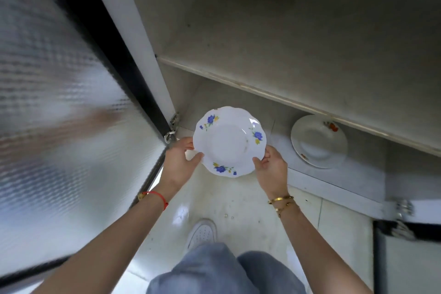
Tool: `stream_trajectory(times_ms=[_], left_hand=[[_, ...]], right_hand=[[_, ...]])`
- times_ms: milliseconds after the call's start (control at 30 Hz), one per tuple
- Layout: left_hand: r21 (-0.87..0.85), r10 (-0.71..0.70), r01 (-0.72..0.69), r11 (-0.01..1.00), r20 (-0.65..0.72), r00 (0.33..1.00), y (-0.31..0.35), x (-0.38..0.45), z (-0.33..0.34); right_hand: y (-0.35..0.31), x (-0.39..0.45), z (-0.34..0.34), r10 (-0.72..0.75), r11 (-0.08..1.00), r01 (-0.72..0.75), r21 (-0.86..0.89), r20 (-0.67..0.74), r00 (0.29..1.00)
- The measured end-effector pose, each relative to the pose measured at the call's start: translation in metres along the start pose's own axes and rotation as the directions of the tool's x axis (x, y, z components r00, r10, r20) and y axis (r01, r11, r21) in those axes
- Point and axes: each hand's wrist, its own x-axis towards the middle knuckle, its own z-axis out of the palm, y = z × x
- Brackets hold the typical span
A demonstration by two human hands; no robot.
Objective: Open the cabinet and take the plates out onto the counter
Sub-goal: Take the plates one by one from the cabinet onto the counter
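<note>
Both hands, left (177, 162) and right (272, 169), grip the plate (229, 142) at opposite rims. Keep it level while lifting. A second plate (318, 142) waits in the cabinet (334, 184).

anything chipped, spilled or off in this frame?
One small thing: the blue-flower plate, held by the left hand and right hand, has a dark nick-like mark on its far rim, maybe a chip. The red-flower plate on the bottom shelf looks fine.
</note>
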Motion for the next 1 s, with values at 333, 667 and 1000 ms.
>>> stream_trajectory(times_ms=[333, 667, 1000], left_hand=[[-0.052, -0.146, 0.147, 0.988, 0.024, 0.989, 0.152, -0.130, -0.125], [0.000, -0.223, 0.223, 0.975, 0.026, 0.974, 0.332, -0.252, -0.245], [0.044, -0.060, 0.058, 0.997, 0.035, 0.998, 0.460, -0.251, -0.320]], right_hand=[[-0.135, -0.126, -0.132, 0.107, 0.994, -0.104, -0.040, 0.081, 0.991], [-0.288, -0.251, -0.296, 0.155, 0.987, -0.158, 0.025, 0.113, 0.982], [-0.389, -0.264, -0.394, 0.054, 0.995, -0.055, 0.083, 0.016, 0.998]])
